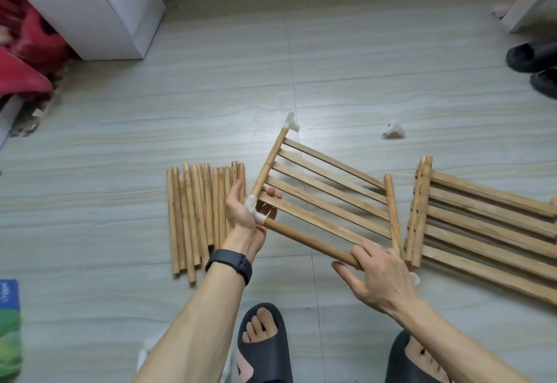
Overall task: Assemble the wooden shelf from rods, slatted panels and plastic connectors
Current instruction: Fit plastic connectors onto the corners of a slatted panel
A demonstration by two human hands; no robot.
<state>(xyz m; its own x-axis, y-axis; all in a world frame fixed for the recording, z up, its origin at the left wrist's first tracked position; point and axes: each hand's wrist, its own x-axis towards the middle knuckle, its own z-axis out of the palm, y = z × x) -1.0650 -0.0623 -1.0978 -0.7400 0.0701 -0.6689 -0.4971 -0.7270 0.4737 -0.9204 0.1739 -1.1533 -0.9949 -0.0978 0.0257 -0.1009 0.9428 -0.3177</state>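
Note:
A slatted wooden panel is held tilted above the floor. Its far corner carries a white plastic connector. My left hand grips the near-left corner at another white connector. A wooden rod runs from that connector toward the right. My right hand holds the rod's right end, fingers curled over it. Several loose rods lie side by side on the floor to the left. A second slatted panel lies flat at the right.
A loose white connector lies on the tiled floor beyond the panels. A white cabinet stands at the back left beside red fabric. Black slippers sit at the right edge. My own slippered feet are below.

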